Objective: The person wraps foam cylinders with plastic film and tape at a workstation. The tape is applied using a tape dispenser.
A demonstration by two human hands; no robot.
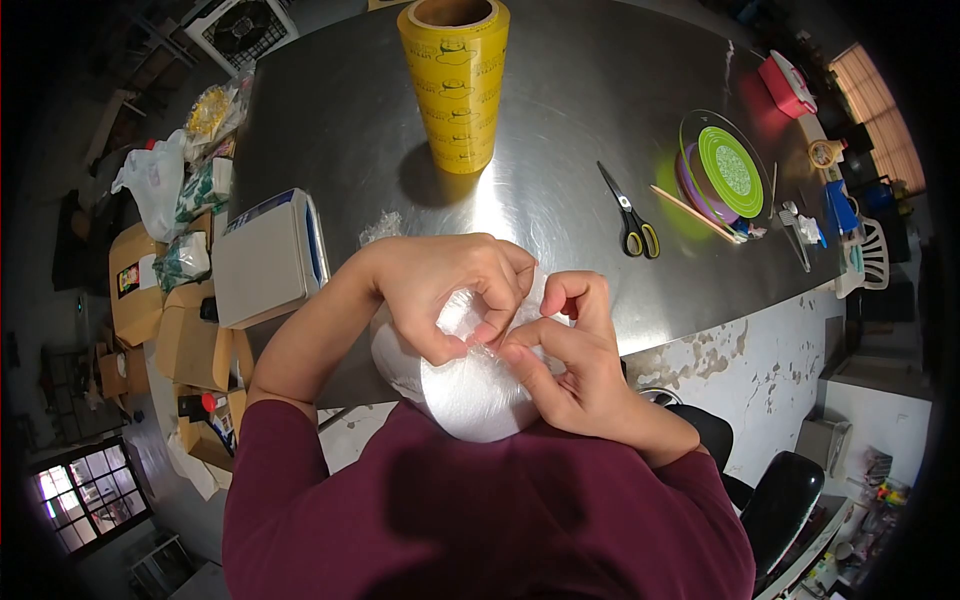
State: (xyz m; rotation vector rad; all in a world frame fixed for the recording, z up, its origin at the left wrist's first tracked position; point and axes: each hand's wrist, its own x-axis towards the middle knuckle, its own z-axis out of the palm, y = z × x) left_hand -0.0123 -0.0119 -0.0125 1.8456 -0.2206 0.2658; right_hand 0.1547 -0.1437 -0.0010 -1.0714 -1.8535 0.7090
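Observation:
A white, shiny, rounded bundle (pixel 470 395) rests against my body at the table's near edge; it looks wrapped in thin plastic, and what is inside cannot be made out. My left hand (pixel 455 285) arches over its top with the fingers curled in. From the right, my right hand (pixel 570 365) meets it, thumb and forefinger pinched. Both sets of fingertips grip a bit of clear plastic film (pixel 488 350) on the bundle. Just beyond my left hand lies a crumpled piece of clear plastic (pixel 381 228).
A tall yellow roll (pixel 456 95) stands at the back of the metal table (pixel 330 120). Black-and-yellow scissors (pixel 632 215) lie to the right, near a green disc (pixel 730 172), wooden sticks (pixel 695 213) and a red container (pixel 787 84). A grey binder (pixel 268 262) sits left, beside cardboard boxes (pixel 190 335).

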